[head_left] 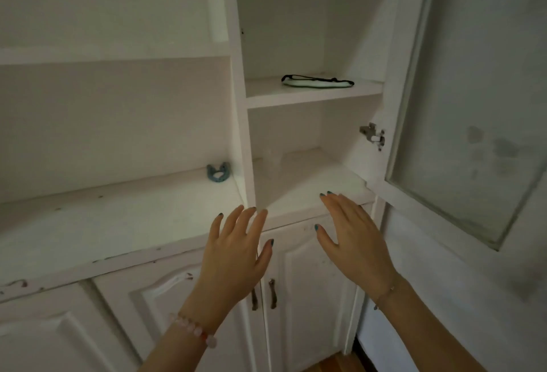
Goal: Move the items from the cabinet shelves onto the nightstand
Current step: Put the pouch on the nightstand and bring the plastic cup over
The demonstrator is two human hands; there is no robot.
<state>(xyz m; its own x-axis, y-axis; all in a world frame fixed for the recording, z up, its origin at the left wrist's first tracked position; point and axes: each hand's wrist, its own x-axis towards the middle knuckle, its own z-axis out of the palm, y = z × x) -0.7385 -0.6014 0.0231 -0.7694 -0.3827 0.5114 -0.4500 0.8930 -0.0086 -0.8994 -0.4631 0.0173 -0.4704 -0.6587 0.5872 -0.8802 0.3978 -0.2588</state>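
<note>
A pale green sleep mask with a black strap (317, 81) lies on the upper shelf (310, 97) of the white cabinet's right bay. A small blue clip-like item (218, 173) sits on the wide ledge (118, 223) to the left, against the divider. My left hand (236, 250) is raised in front of the ledge's edge, fingers spread, holding nothing. My right hand (352, 235) hovers with its fingertips over the front of the lower right shelf (296, 176), also spread and holding nothing. The nightstand is not in view.
The glass cabinet door (467, 99) stands swung open on the right, with its hinge (373, 135) showing. Below the ledge are closed lower doors with two dark handles (263, 294). A strip of wooden floor (334, 362) shows at the bottom.
</note>
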